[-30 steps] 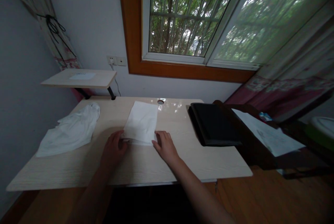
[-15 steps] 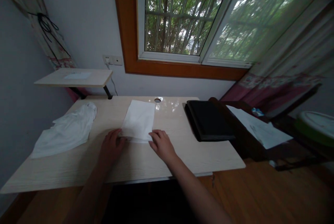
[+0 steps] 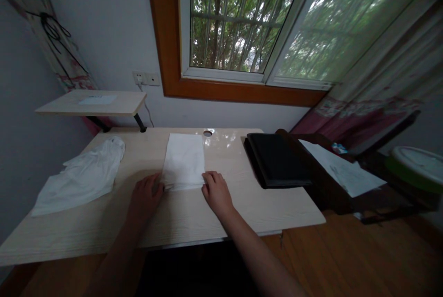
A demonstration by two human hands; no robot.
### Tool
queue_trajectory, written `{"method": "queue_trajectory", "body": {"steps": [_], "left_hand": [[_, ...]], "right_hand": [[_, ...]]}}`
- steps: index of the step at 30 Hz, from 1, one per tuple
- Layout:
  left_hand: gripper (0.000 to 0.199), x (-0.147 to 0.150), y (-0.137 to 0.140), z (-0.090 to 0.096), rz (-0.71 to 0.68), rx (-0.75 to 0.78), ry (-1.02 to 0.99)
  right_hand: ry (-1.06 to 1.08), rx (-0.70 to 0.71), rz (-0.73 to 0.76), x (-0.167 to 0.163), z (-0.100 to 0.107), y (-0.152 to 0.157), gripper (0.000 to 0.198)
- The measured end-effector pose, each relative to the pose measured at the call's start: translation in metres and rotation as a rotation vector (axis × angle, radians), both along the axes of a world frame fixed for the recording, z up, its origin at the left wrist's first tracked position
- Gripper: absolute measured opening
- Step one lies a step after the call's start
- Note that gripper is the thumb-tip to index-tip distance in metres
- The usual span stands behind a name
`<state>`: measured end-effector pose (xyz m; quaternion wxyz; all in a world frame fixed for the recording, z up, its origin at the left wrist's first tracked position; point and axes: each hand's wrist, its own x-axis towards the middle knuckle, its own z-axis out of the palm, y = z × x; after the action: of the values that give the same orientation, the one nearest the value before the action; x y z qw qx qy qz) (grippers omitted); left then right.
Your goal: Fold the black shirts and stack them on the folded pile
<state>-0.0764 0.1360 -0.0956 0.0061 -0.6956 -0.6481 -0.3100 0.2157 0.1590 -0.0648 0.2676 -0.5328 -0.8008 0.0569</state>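
A folded white cloth (image 3: 184, 158) lies flat on the pale wooden desk (image 3: 194, 214), roughly rectangular, with its layered edge toward me. My left hand (image 3: 145, 194) is closed at its near left corner, thumb and fingers pinching the edge. At the near right corner, my right hand (image 3: 217, 191) pinches the cloth with curled fingers. The fingertips partly hide both corners. To the left, apart from my hands, a crumpled white garment (image 3: 83, 174) is spread loosely on the desk.
A black folder-like case (image 3: 277, 159) lies on the desk's right side. At the back left stands a small raised shelf (image 3: 93, 103). Beyond the right edge are papers (image 3: 341, 167) on a dark surface and a green-rimmed round object (image 3: 415, 167). A window (image 3: 242, 20) is behind.
The cloth has turned slightly and lies straighter and flatter. My right hand has shifted a little to the right along with its corner. My left hand stays at the left corner.
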Motion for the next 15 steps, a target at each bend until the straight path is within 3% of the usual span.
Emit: {"method": "queue_trajectory", "body": {"steps": [15], "left_hand": [[0.041,-0.0027,-0.0006,0.0045,-0.016,-0.094,0.04]], "right_hand": [[0.026,-0.013,0.01,0.0003,-0.0006,0.0021,0.044]]}}
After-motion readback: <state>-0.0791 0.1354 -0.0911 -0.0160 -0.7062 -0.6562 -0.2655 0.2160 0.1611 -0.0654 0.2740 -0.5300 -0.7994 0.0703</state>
